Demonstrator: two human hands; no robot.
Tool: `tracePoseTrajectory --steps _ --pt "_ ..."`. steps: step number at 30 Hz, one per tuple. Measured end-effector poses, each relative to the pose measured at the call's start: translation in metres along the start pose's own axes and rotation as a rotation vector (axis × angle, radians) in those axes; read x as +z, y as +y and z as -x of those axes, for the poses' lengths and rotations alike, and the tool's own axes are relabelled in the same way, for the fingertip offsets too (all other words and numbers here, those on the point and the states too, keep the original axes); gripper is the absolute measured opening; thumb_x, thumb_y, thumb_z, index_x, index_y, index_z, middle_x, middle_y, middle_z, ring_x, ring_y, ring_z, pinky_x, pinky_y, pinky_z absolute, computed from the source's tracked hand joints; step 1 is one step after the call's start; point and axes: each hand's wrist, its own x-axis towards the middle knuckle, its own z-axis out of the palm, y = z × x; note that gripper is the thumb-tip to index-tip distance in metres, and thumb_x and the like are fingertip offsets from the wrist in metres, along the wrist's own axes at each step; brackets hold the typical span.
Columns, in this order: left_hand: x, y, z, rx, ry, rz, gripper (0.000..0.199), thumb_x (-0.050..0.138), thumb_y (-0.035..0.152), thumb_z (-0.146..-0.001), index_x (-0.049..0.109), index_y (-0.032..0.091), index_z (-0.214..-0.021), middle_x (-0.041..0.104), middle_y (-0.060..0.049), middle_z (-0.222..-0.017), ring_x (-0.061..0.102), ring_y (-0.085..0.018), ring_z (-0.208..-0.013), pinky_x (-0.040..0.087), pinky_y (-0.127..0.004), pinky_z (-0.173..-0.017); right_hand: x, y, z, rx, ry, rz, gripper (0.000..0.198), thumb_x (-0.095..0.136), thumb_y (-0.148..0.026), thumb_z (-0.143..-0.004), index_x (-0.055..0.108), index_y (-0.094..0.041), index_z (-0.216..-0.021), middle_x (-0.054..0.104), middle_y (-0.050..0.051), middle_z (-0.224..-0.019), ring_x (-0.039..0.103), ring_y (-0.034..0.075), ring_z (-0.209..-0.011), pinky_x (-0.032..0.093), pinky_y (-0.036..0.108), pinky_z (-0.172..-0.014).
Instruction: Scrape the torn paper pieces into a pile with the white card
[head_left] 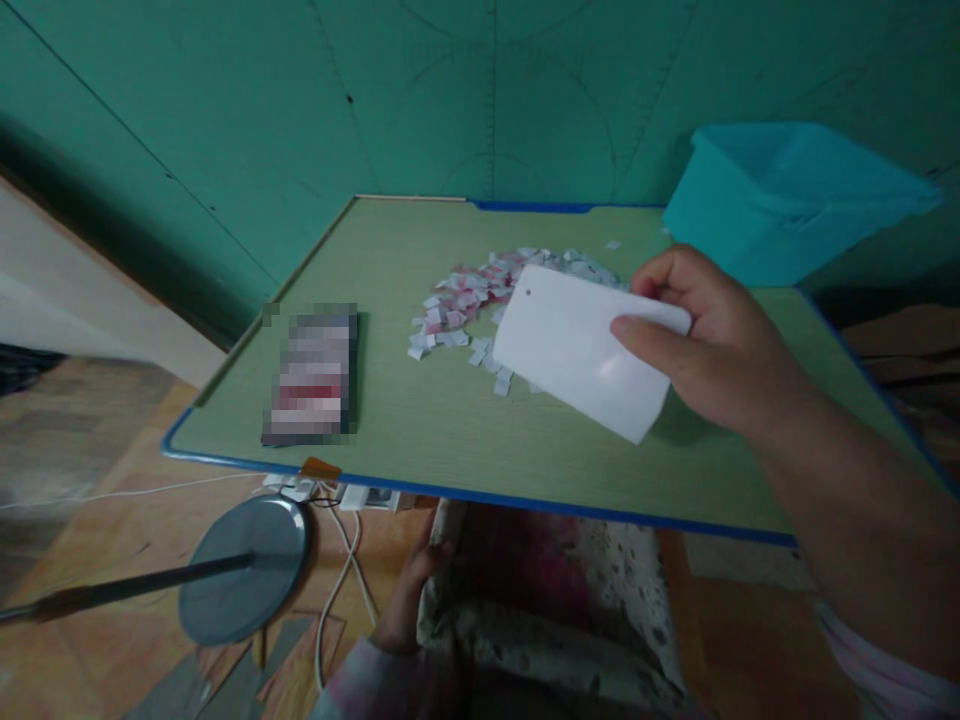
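One white card held by right hand, grip pinched at its right end, tilted above green surface, hiding some of scattered paper pieces; left hand low, below near edge, at spotted fabric, cannot tell whether its grip is closed; turquoise bin at far right corner

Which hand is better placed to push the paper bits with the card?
Likely the right hand: it already grips the card at, or just above, the paper bits. The left hand is below the desk's near edge, at the patterned cloth.
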Motion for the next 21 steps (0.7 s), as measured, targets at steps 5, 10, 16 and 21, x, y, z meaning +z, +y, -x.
tracePoseTrajectory --steps 5,10,16,21 --pt "0.026 0.004 0.027 0.041 -0.052 0.063 0.071 0.064 0.020 -0.060 0.045 0.027 -0.127 0.073 0.003 -0.074 0.065 -0.021 -0.087 0.047 -0.030 -0.083 -0.013 0.009 -0.008 0.076 0.142 -0.076 0.015 0.053 -0.014 -0.062 0.041 -0.020 -0.070 0.042 -0.008 -0.055 0.039 0.004 -0.042 0.026 0.016 -0.034" --pt "0.034 0.008 0.031 0.080 -0.153 0.097 0.068 0.062 0.024 -0.063 0.043 0.028 -0.129 0.073 0.001 -0.082 0.064 -0.023 -0.089 0.047 -0.034 -0.083 -0.015 0.016 -0.012 0.123 0.203 -0.108 0.016 0.053 -0.017 -0.062 0.041 -0.021 -0.072 0.043 -0.008 -0.053 0.042 0.006 -0.040 0.028 0.018 -0.032" --pt "0.039 0.009 0.033 0.101 -0.195 0.084 0.068 0.060 0.024 -0.063 0.043 0.024 -0.129 0.073 -0.002 -0.086 0.063 -0.025 -0.091 0.047 -0.036 -0.082 -0.009 0.009 -0.010 0.125 0.165 -0.010 0.014 0.052 -0.015 -0.062 0.040 -0.020 -0.067 0.042 -0.008 -0.053 0.038 0.004 -0.042 0.025 0.017 -0.036" --pt "0.040 0.010 0.034 0.084 -0.164 0.104 0.070 0.059 0.023 -0.065 0.038 0.028 -0.131 0.073 0.001 -0.081 0.064 -0.021 -0.084 0.048 -0.033 -0.079 -0.009 0.011 -0.012 0.153 0.194 0.024 0.015 0.052 -0.013 -0.062 0.040 -0.020 -0.067 0.044 -0.008 -0.052 0.039 0.005 -0.042 0.025 0.018 -0.035"
